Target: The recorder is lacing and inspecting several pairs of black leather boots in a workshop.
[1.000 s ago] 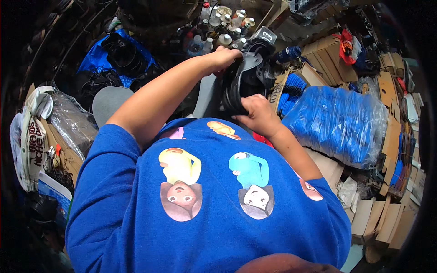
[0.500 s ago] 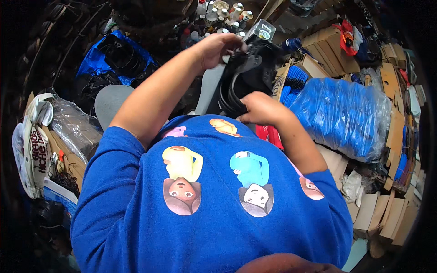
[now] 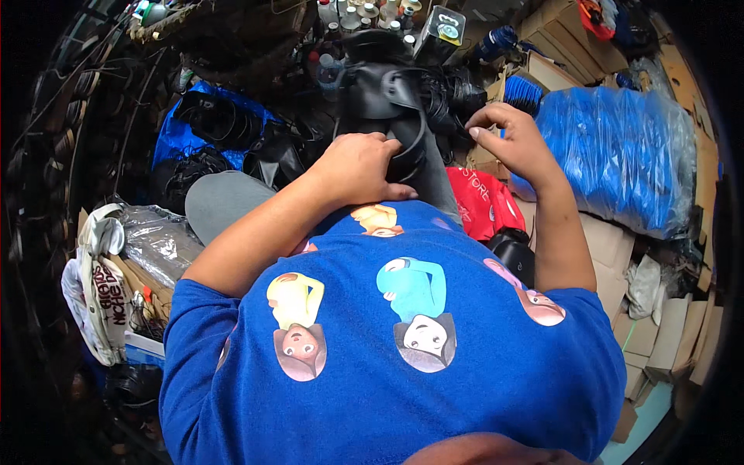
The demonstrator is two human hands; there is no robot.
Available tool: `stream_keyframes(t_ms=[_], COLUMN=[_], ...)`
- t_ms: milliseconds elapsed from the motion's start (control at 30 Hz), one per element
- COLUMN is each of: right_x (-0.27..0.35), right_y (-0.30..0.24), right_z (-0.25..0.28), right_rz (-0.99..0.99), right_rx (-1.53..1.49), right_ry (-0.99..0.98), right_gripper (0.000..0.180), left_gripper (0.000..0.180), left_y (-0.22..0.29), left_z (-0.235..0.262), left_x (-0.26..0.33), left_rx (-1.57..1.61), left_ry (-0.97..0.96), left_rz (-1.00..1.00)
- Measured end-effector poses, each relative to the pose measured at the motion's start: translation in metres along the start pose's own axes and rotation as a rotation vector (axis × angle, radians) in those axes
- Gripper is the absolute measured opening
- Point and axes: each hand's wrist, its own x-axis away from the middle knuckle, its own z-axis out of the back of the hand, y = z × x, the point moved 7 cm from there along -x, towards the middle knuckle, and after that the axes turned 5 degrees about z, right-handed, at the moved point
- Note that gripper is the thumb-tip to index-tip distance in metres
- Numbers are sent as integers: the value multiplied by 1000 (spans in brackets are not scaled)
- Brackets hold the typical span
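Observation:
A shiny black leather-like piece with straps [image 3: 380,91] lies across my lap, bending away from me; its exact kind is unclear. My left hand [image 3: 360,167] is on its near end, fingers curled over it and thumb apart, beside a curved black strap [image 3: 422,139]. Part of the piece is hidden under that hand. Raised to the right of it is my right hand [image 3: 515,139], with loosely bent fingers. A small gap shows between its thumb and index finger, and I see nothing held there.
A red printed bag [image 3: 484,203] lies by my right thigh. Blue items in clear plastic [image 3: 616,159] and cardboard pieces [image 3: 674,337] are stacked to the right. Bottles [image 3: 364,17] and a square tin [image 3: 440,35] stand ahead. More black pieces rest on blue plastic [image 3: 174,128] at left.
My right hand has let go of the black piece and moved up and right. My left hand has come down towards my lap. The piece now lies lower and farther left.

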Motion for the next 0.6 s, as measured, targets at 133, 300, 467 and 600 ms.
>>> stream_keyframes(t_ms=[133,300,467,600], right_x=[-19,-77,-100,-90], right_y=[24,17,18,53], right_z=[-36,-71,-93,-85], right_rz=[48,60,-138,-221], right_rx=[-274,-69,388,-796], right_ry=[124,65,-516,-184], right_gripper=[22,25,38,31], left_gripper=[40,28,31,30], left_y=[-12,-1,5,-7], left_z=[-12,-10,-16,-5], left_x=[-4,4,6,10], left_rx=[183,267,7,231], left_ry=[-16,11,72,76], left_rz=[-100,-250,-398,-309])
